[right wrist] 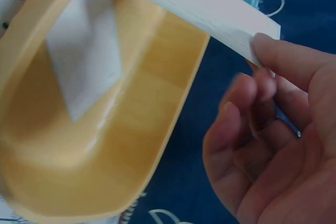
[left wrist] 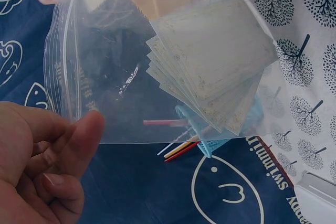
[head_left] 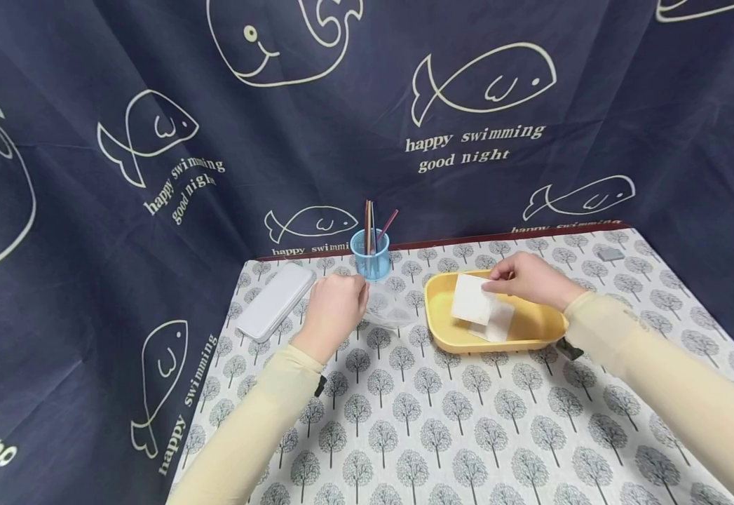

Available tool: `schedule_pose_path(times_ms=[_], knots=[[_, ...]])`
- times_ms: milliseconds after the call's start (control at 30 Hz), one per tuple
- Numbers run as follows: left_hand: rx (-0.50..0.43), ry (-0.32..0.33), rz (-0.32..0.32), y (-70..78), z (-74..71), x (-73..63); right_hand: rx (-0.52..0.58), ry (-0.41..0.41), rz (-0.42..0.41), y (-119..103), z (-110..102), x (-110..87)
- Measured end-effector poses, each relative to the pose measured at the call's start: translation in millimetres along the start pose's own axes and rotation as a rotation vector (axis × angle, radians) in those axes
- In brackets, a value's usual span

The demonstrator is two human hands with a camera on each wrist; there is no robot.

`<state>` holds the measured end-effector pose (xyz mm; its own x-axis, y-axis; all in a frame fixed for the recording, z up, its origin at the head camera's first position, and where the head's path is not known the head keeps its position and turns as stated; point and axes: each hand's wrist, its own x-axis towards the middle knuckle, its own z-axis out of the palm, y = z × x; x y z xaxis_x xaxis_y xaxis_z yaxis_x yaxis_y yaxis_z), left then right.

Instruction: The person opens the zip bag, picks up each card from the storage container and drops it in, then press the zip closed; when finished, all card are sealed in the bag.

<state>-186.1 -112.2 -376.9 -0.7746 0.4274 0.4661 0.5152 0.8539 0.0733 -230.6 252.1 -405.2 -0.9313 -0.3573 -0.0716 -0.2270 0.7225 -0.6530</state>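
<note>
My left hand (head_left: 334, 314) pinches a clear zip-lock bag (left wrist: 113, 40) at the edge of its seal end. Inside the bag, several square paper sheets (left wrist: 215, 45) lie fanned in a stack, with a faint printed border. Between thumb and fingers, my right hand (head_left: 531, 280) holds a white square of paper (head_left: 470, 298) over a yellow tray (head_left: 445, 322). Another white sheet (right wrist: 86, 51) lies on the tray's bottom, partly overlapped by the held one in the head view.
A light blue cup (head_left: 372, 264) with several coloured sticks stands at the table's back edge. To the left lies a long white case (head_left: 276, 301). A small grey item (head_left: 610, 254) sits at the back right. Behind the table hangs a navy curtain (head_left: 367, 154).
</note>
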Motion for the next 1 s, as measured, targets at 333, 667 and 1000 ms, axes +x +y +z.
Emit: schedule_pose_path(times_ms=[333, 667, 1000], knots=[[0.006, -0.002, 0.002, -0.6, -0.1, 0.3, -0.040, 0.172, -0.147, -34.0, -3.8, -6.4], [0.009, 0.005, 0.003, -0.5, -0.1, 2.2, 0.015, 0.300, -0.312, -72.4, -2.2, -14.9], [0.015, -0.021, -0.005, 1.2, -0.4, 3.1, 0.050, 0.210, -0.365, -100.3, 13.1, -20.8]])
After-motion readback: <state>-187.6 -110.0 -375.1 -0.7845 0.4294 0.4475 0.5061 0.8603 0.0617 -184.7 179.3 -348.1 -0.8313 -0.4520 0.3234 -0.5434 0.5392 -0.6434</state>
